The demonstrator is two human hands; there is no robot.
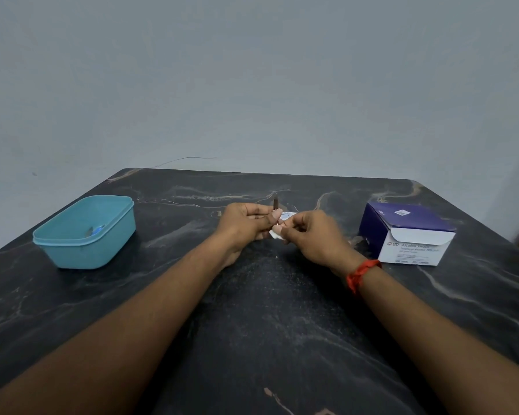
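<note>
Left grip (243, 224), right of teal tub (81, 253), clamped on slim dark tool (275, 202) upright above worktop (267, 324) centre; right grip (312, 235) pinches white swab (274, 234) against its lower end; swab box (408, 232) farther right, open. Swab out, wiping seemingly midway; stowing tool not yet done.

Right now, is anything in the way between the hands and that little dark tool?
No. The left hand already pinches the dark tool, and the right hand holds a white swab against it. Nothing visible lies between.
</note>
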